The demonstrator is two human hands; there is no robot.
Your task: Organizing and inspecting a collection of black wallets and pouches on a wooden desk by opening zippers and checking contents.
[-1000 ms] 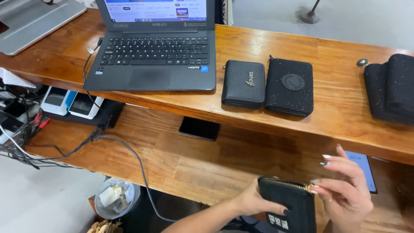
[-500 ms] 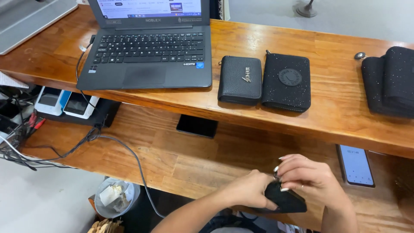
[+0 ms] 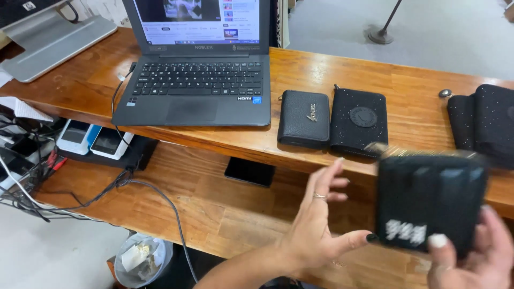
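Head view, lower right of the frame: the right hand [image 3: 471, 257] holds a black wallet [image 3: 431, 200] upright from below, thumb pressed on its front face near a pale emblem and the remaining fingers behind it; the wallet is motion-blurred, so its fine detail cannot be read. The left hand [image 3: 321, 225], lower centre, is spread with fingers fanned and palm toward the wallet; only the thumb tip meets the wallet's lower left edge, and it grips nothing. Above, on the upper wooden counter [image 3: 412, 80], a smooth black zip wallet [image 3: 304, 119] lies flat just beside a speckled black wallet [image 3: 358, 122] with a round patch; the two are nearly touching. A stack of dark speckled pouches [image 3: 484, 126] sits at the right edge, and an open laptop [image 3: 198, 80] occupies the upper left. On the lower wooden shelf [image 3: 214, 208], a dark phone [image 3: 249, 171] lies flat, with cables [image 3: 107, 187] trailing to the left. Handling note, as a judgement: keep the held wallet supported on both faces by the right hand, bring the left fingers onto its free edge before shifting the grip, and slow the motion so the piece stays level above the shelf.
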